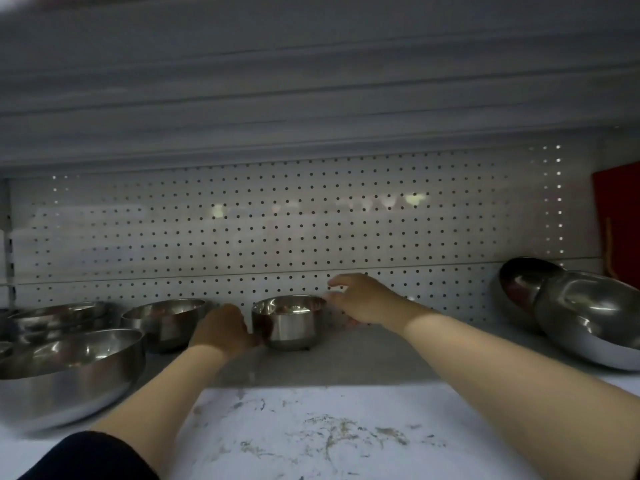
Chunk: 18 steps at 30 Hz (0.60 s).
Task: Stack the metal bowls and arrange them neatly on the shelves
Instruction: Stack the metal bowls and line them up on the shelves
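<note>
A small straight-sided metal bowl (pixel 291 322) stands upright at the back of the white shelf (pixel 346 427), close to the pegboard. My left hand (pixel 223 329) touches its left side low down, fingers curled against the wall. My right hand (pixel 363 301) is at its right rim, fingers spread and relaxed, thumb near the rim. Left of it stands a medium bowl (pixel 166 322). A large bowl (pixel 65 372) sits at the front left, with a stack of shallow bowls (pixel 59 315) behind it. Two large bowls (pixel 588 317) lean tilted at the far right.
A perforated white back panel (pixel 277 230) closes the rear. The upper shelf's underside (pixel 311 81) hangs low overhead. A red item (pixel 620 220) stands at the far right. The shelf front is scuffed and stained.
</note>
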### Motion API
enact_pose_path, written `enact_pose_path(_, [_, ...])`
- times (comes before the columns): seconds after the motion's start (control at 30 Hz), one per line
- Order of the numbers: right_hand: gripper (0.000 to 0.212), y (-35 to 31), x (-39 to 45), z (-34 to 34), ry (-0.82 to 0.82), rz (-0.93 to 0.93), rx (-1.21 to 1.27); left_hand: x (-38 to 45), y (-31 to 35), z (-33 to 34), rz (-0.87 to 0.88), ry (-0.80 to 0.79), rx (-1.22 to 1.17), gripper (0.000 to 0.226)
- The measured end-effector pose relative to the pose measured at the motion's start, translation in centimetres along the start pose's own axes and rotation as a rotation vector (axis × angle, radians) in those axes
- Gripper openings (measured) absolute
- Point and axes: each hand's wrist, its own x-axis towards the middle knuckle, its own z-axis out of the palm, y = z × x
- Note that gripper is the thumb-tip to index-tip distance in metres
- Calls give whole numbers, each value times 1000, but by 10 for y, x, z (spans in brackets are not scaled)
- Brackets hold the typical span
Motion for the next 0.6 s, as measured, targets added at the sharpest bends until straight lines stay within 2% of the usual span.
enact_pose_path(0.07, [40,3,-13,-28,52,-5,51,-2,4,-8,-23,-77,20,43])
enact_pose_path(0.17, [31,17,-45,-70,113,17,59,-10,21,-18,-17,-173,-52,37])
enact_pose_path(0.33, [29,56,-101,-122,167,177,-233,-37,71,-26,210,-203,-235,32])
enact_pose_path(0.43, [3,79,-120,-136,186,283,-332,-54,109,-23,291,-180,-372,13])
enact_pose_path(0.5, [10,93,-124,-138,234,344,-433,-64,136,-17,343,-171,-412,9])
enact_pose_path(0.6, [25,108,-131,-139,290,476,-566,-73,177,0,396,-176,-385,17])
